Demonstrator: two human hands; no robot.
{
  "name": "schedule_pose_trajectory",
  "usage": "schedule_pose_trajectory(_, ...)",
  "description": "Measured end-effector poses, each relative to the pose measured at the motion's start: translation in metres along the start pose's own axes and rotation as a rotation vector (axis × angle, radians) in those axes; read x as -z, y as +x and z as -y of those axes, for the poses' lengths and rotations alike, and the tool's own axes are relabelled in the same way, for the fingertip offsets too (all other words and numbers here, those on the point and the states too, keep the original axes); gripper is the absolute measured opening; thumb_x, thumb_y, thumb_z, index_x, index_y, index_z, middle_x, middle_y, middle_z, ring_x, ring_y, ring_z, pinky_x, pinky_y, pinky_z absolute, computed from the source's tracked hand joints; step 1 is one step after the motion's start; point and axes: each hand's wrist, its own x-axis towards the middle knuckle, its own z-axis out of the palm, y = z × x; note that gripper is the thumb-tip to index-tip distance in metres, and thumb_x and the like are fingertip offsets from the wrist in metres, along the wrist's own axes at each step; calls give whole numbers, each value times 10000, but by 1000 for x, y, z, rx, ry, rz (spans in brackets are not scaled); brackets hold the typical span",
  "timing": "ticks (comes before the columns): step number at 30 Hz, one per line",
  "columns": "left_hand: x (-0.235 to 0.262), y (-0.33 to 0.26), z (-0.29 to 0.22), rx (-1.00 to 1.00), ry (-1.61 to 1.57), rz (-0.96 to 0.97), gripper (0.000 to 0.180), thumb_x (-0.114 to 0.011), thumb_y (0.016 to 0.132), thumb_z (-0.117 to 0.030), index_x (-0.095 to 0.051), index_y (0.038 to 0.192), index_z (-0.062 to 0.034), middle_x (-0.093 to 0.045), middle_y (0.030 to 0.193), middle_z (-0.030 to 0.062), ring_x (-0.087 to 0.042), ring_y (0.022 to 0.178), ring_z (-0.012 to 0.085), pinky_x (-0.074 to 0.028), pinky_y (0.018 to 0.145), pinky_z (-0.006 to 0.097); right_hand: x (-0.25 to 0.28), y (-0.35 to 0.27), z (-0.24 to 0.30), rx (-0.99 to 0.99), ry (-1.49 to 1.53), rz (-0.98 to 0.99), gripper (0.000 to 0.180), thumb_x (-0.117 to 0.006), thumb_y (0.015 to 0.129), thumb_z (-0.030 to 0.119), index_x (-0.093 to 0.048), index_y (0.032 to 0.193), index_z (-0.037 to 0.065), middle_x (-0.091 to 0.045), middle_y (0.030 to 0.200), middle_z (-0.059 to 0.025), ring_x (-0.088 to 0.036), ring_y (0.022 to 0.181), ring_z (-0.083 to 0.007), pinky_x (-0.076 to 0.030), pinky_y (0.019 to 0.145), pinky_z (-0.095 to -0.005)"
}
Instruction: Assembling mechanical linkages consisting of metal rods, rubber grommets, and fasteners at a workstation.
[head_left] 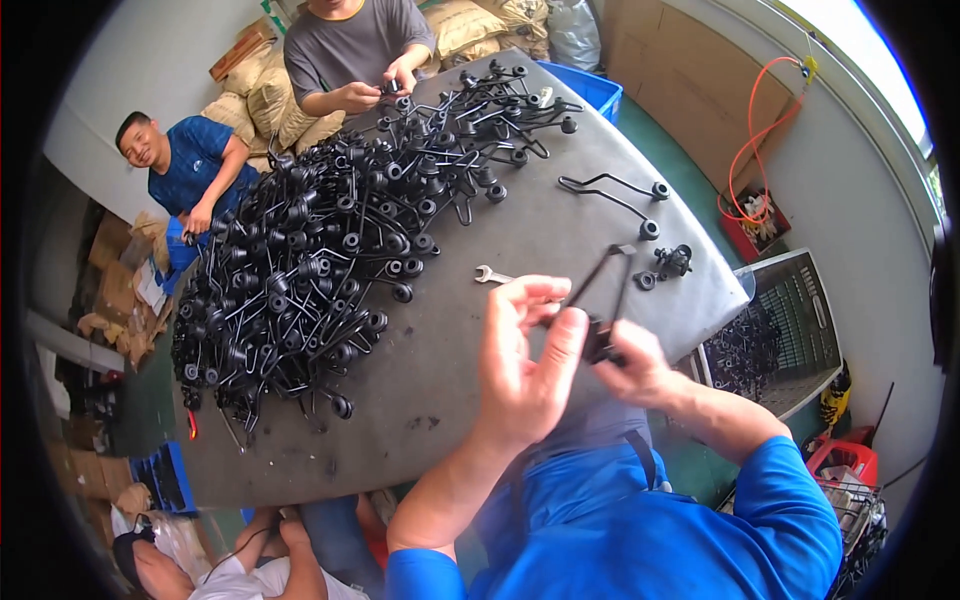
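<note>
Head view, and the person in the blue shirt is working right at the near edge of the grey table (pixel 520 225). The right hand (pixel 640 365) is clamping its fingers round the black end of a bent wire bracket (pixel 605 290), whose 2 thin legs are running up toward 12 o'clock and meeting at a small crosspiece. The left hand (pixel 525 350) is sitting at 9 o'clock from that, thumb and fingertips pinching together close to the bracket's lower end; whether a small part is sitting between those fingertips cannot be told.

It looks like the fitting step on 1 bracket, with the piece lifted clear of the table. The next move seems to be calling for a steady right-hand grip while the left works precisely at the black end.

At 10 o'clock a big pile of black brackets (pixel 320 260) is covering the table's far left. A small spanner (pixel 492 274) is lying just beyond the left fingertips. At 1 o'clock, 1 loose bracket (pixel 615 200) and a small black fitting (pixel 673 262) are lying apart. Across the table, another person's hands (pixel 385 88) are handling a similar piece.
</note>
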Motion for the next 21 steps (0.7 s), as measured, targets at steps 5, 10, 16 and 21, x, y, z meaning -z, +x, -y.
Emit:
schedule_pose_trajectory(5,12,-13,38,150,75,88,305,-671,910,-114,-543,1161,2,-650,1068,115,-627,975,192,-490,850,308,103,-57,-49,-395,-194,-642,76,-585,926,57,-616,884,1,-533,776,-18,-456,679,-101,-388,585,-268)
schedule_pose_trajectory(10,46,-58,73,254,336,84,206,-663,901,-57,-597,1090,-10,-669,999,72,-641,906,124,-512,771,256,203,-131,-133,-650,136,-1260,185,-626,962,260,-610,904,85,-485,691,46,-383,527,-40,-310,446,-206)
schedule_pose_trajectory(16,81,-84,80,382,482,-31,186,-669,881,-65,-615,1055,-27,-685,933,68,-660,865,135,-518,712,254,237,-366,-260,-1417,657,-1448,441,-568,934,444,-414,608,190,-382,450,47,-351,331,-99,-301,303,-239)
schedule_pose_trajectory(21,106,-76,67,257,744,-54,206,-690,837,-55,-617,1029,-44,-683,954,85,-669,878,196,-525,702,298,180,-427,-265,-1831,699,-1391,436,-549,900,454,-454,592,160,-482,493,34,-449,391,-110,-400,360,-224)
